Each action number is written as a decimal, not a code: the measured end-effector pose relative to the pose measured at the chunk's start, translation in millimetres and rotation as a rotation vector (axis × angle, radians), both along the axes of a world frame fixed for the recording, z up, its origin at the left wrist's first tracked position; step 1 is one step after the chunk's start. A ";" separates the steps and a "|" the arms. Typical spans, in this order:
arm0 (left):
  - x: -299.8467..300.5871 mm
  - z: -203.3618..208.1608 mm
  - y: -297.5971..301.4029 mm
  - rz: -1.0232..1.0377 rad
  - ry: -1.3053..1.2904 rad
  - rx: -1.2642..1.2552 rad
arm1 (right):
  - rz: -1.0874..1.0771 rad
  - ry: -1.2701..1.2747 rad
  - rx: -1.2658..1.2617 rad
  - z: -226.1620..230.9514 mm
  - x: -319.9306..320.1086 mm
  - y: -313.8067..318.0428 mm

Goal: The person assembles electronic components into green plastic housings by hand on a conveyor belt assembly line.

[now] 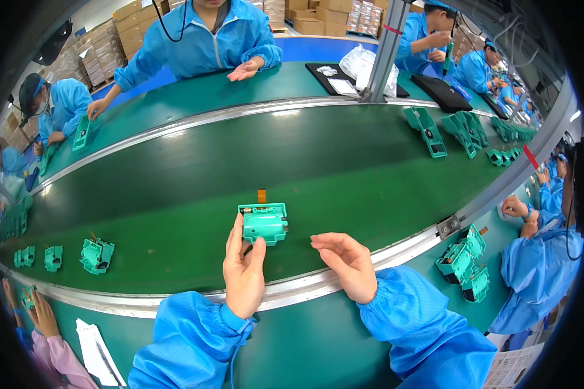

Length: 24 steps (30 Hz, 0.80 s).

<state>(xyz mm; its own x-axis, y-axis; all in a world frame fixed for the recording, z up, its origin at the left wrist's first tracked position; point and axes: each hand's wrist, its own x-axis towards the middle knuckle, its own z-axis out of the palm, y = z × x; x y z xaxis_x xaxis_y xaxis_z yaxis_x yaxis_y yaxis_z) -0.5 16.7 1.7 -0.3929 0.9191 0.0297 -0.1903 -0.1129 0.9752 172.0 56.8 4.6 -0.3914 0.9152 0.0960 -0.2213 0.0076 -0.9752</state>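
Observation:
Over the near half of the green belt, my left hand grips a green plastic housing by its lower left corner, thumb in front and fingers along the side. An orange flat ribbon cable sticks up from the housing's far edge, and small dark parts show at its corners. My right hand is held to the right of the housing, apart from it, with thumb and fingers parted and nothing between them. Both forearms wear blue sleeves.
The belt has a metal rail along its near edge. Green housings lie to the left, others on the right bench. Larger green casings lie far right, by a metal post. Co-workers in blue sit around; one is opposite.

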 end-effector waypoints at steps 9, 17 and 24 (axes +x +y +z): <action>1.1 -0.5 -7.7 0.215 0.580 -0.173 | 0.010 0.010 0.010 -5.3 -1.1 -1.3; 0.6 1.4 -13.9 0.295 0.415 -0.105 | 0.015 -0.009 0.039 -5.0 -1.6 -4.9; 9.3 12.3 -28.2 0.132 1.043 0.762 | 0.069 -0.111 0.073 -8.8 -0.1 -13.3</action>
<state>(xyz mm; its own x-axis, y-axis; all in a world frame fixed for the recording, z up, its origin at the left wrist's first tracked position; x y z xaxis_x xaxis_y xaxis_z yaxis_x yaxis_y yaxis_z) 8.8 -11.5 14.0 0.0465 0.4921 0.8693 0.6701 -0.6608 0.3382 171.9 43.5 -4.2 -0.4649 0.8780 0.1141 -0.1150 0.0679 -0.9910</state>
